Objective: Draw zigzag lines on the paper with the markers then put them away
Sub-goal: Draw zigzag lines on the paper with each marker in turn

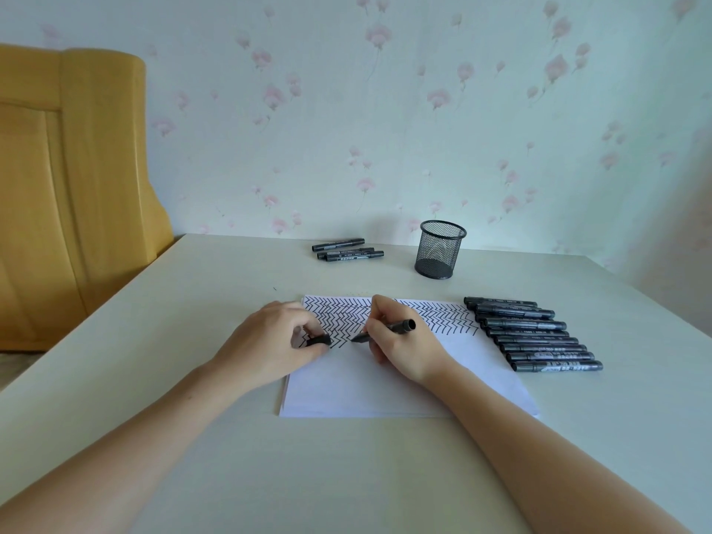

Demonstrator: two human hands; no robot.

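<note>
The right hand (pixel 400 341) has its grip closed round a black marker (pixel 389 328), fingers curled about the barrel, and the tip points down-left at the paper (pixel 385 387); whether the tip actually touches the sheet cannot be told, since it sits at the edge of the inked area. The left hand (pixel 275 341) rests on the sheet's left edge and pinches a short black cap (pixel 319 340) between thumb and curled fingers, which hide most of it. The paper lies flat on the pale bench (pixel 192 321), its far half filled with rows of black zigzag lines (pixel 346 317), part of them covered by both hands. Just beside the paper's right edge a row of capped markers (pixel 535 335) lies side by side, touching or nearly so; their printed labels are too small to read. Three more markers (pixel 346 250) lie together near the bench's far edge, and a black mesh pen cup (pixel 440 249) stands upright to their right, nothing showing above its rim. A yellow wooden chair back (pixel 73 179) is cut off at the left.
</note>
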